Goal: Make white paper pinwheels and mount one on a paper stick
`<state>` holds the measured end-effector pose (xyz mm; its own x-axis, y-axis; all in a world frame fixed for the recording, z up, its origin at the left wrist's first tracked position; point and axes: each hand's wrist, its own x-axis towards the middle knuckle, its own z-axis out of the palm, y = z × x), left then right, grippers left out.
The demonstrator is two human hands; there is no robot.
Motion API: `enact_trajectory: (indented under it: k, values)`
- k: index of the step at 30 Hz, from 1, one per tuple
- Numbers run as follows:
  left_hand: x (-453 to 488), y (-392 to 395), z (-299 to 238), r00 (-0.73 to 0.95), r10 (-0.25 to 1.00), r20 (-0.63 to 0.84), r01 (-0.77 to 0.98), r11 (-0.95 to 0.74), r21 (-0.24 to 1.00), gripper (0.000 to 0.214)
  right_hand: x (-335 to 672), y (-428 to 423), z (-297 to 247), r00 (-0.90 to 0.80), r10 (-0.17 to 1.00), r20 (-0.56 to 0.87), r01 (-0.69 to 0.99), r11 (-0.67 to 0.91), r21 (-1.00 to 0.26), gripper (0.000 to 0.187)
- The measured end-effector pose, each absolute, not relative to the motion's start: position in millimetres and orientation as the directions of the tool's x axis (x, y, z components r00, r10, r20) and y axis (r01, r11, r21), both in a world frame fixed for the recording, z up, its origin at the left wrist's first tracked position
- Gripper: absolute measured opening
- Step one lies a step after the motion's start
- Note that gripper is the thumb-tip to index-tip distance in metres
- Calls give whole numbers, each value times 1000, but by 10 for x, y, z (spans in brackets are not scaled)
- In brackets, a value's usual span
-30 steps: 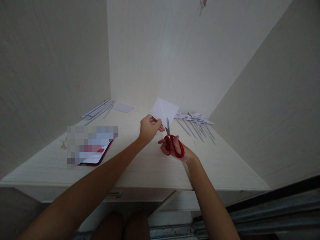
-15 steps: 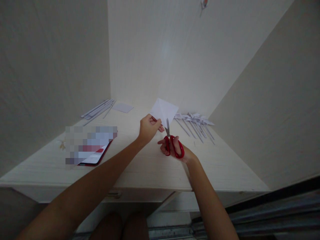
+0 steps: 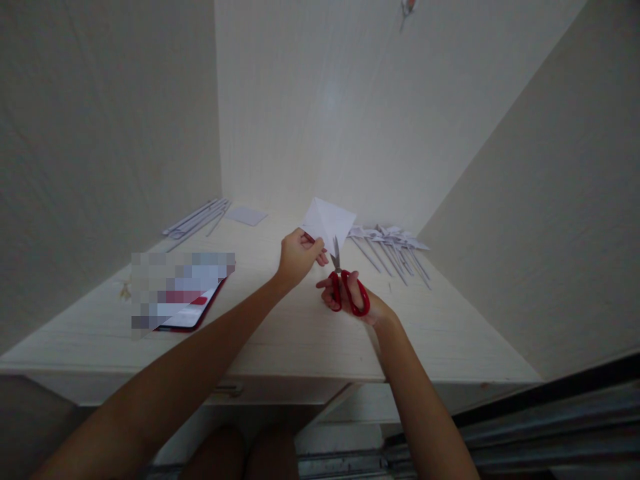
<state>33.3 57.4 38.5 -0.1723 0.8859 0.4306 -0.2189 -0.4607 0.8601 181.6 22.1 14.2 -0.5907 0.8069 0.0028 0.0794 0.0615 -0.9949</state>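
A square sheet of white paper point(image 3: 329, 219) with diagonal creases is pinched at its lower left edge by my left hand point(image 3: 301, 255). Something dark red and thin shows at those fingers, too small to name. My right hand point(image 3: 345, 293) has its thumb and fingers through the red handles of a pair of scissors point(image 3: 361, 308). The scissors point away from me, their blades parted at the paper's near corner. Whether the blades have cut into the sheet I cannot tell.
Rolled paper sticks point(image 3: 197, 219) and a small white paper point(image 3: 247, 215) lie at the back left. Several folded paper pieces on sticks point(image 3: 393, 241) are heaped right of the sheet. A phone point(image 3: 195, 310), partly blurred out, rests at the left. Walls enclose the desk point(image 3: 450, 347).
Almost nothing differs. The paper sheet has shifted very slightly in my left hand, and the scissors keep nearly the same place at its corner.
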Motion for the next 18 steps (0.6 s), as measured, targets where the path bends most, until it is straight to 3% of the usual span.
enact_trajectory:
  k: [18]
  values:
    - [310,575,392,-109,843,527,-228,-537,812,8,1795,212,145,-611,789,59,37,103,-994,78]
